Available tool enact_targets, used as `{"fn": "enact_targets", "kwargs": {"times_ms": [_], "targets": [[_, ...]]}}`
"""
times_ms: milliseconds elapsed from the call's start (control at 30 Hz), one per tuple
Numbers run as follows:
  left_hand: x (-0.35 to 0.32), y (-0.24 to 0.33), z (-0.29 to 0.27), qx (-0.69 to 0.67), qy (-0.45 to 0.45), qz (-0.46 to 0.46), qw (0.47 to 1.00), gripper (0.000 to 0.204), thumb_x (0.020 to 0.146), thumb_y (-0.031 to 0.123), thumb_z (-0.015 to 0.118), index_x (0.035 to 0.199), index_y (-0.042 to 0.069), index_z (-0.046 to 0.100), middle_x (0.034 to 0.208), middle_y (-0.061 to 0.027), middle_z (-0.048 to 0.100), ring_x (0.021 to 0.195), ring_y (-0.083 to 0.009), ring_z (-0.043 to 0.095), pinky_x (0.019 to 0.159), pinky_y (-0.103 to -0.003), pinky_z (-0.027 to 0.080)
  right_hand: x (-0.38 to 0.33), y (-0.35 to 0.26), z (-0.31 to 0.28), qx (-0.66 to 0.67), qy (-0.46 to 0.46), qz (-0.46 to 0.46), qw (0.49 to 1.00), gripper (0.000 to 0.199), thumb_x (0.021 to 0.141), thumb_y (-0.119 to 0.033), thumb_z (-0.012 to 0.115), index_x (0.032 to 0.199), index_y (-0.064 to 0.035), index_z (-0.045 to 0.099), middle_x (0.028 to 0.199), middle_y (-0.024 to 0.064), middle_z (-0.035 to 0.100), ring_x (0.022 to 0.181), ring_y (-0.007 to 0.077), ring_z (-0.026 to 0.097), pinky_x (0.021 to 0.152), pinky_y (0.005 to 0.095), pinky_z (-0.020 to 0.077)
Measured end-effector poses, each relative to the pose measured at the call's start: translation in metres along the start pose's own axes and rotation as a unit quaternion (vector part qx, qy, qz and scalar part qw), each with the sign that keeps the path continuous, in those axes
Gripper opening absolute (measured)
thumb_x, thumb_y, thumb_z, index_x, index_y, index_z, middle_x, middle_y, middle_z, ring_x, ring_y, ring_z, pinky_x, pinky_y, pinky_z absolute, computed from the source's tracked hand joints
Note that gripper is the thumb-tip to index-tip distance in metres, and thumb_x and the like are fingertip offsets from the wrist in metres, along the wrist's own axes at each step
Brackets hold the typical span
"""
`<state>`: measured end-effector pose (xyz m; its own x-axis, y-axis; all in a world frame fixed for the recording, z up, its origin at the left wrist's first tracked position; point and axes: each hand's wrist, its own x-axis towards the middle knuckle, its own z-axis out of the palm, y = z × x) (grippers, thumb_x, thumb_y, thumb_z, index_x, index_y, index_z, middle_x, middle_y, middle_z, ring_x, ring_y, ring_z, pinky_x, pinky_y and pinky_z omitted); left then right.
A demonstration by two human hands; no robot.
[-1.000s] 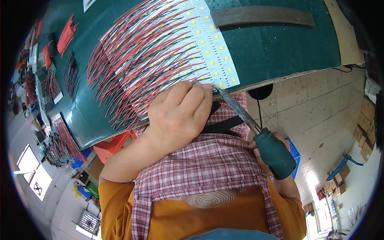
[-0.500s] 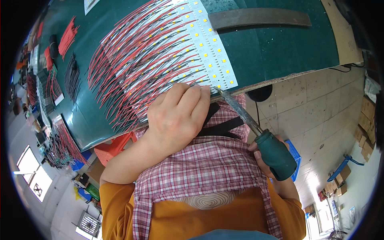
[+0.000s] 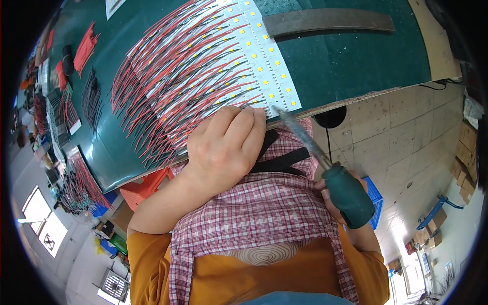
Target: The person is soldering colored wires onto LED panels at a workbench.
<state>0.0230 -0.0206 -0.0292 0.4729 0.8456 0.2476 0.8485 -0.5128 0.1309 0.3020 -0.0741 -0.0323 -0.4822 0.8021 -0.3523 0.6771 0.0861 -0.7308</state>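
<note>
A white circuit board sheet (image 3: 281, 84) with small yellow squares lies on the green table. Rows of red and black wires (image 3: 168, 76) fan from it toward the left. My left hand (image 3: 221, 145) rests at the board's near edge with its fingers curled. Its fingertips are hidden beside the nearest wire ends, so what they pinch does not show. In my right hand (image 3: 331, 202) is a soldering iron (image 3: 348, 197) with a thick green handle. The iron's shaft slants up to the left, its tip over the board's near right corner. Whether the tip touches cannot be told.
A dark curved metal bar (image 3: 330, 23) lies on the table beyond the board. Bundles of loose red wires (image 3: 86, 48) and black wires (image 3: 92, 101) lie to the left. The table's near edge (image 3: 356, 101) runs just below the board. A red plastic stool (image 3: 145, 189) stands underneath.
The soldering iron has shifted slightly left, its tip moving a little up and left. The board's right part has moved slightly left. My left hand is almost unmoved.
</note>
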Motion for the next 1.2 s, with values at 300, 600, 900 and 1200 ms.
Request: {"fn": "enact_targets", "kwargs": {"times_ms": [300,600,900,1200], "targets": [[-0.001,-0.001,0.000,0.007,0.000,0.000,1.000,0.033,0.068,0.007,0.066,0.101,0.002,0.071,0.091,-0.0046,0.067,0.080,-0.0187,0.065,0.062,-0.027,0.052,-0.003,0.001,0.000,0.026,-0.046,0.055,0.997,0.008,0.084,-0.005,0.065,0.090,0.0003,0.065,0.084,0.0100,0.069,0.075,0.0199,0.068,0.069,0.0302,0.0538],[-0.004,-0.015,-0.007,-0.139,0.094,-0.028,0.985,0.030,0.064,-0.001,0.067,0.094,0.001,0.070,0.092,-0.0078,0.066,0.081,-0.0245,0.064,0.064,-0.033,0.053,-0.004,0.004,-0.004,0.082,-0.018,-0.006,0.996,0.011,0.088,-0.006,0.064,0.094,0.0033,0.065,0.085,0.0119,0.069,0.075,0.0202,0.066,0.069,0.0301,0.0533],[-0.010,-0.019,-0.011,-0.084,0.059,-0.027,0.994,0.028,0.066,0.002,0.067,0.094,0.001,0.071,0.093,-0.0079,0.068,0.084,-0.0245,0.066,0.066,-0.033,0.054,0.001,-0.002,-0.006,0.083,0.036,-0.067,0.994,0.013,0.087,0.002,0.063,0.098,0.0084,0.064,0.082,0.0149,0.068,0.073,0.0226,0.066,0.069,0.0318,0.0543],[-0.012,-0.013,0.003,-0.070,0.048,-0.008,0.996,0.029,0.067,0.009,0.066,0.095,0.001,0.070,0.098,-0.0079,0.068,0.088,-0.0225,0.066,0.064,-0.031,0.053,-0.003,0.005,-0.005,0.060,0.005,-0.068,0.996,0.015,0.085,0.000,0.064,0.098,0.0075,0.064,0.083,0.0139,0.069,0.072,0.0214,0.067,0.067,0.0303,0.0539]]}}
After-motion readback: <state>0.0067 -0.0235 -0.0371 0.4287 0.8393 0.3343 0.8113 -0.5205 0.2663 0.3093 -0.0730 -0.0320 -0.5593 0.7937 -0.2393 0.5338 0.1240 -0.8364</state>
